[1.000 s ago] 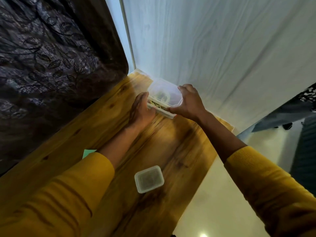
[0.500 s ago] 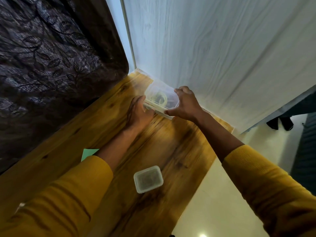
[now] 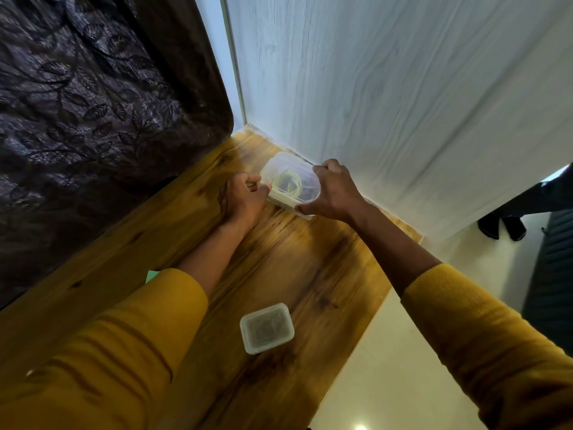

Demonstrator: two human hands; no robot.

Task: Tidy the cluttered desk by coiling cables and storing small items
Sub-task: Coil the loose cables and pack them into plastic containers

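Unlabelled, clear container [image 3: 291, 184], both hands gripping, left hand [image 3: 245, 200], right hand [image 3: 335, 193]

The desk [image 3: 279, 274] is golden-brown wood with dark streaks. The sleeves [image 3: 124, 352] are mustard yellow. The wall [image 3: 403, 103] is pale white-grey with wavy wood lines. The cloth [image 3: 77, 103] is dark, with a leaf pattern. The clear box [image 3: 290, 184] shows a yellow-green cable [image 3: 286, 181] inside. The small box [image 3: 266, 328] is cloudy white. A paper corner [image 3: 152, 276] is green.
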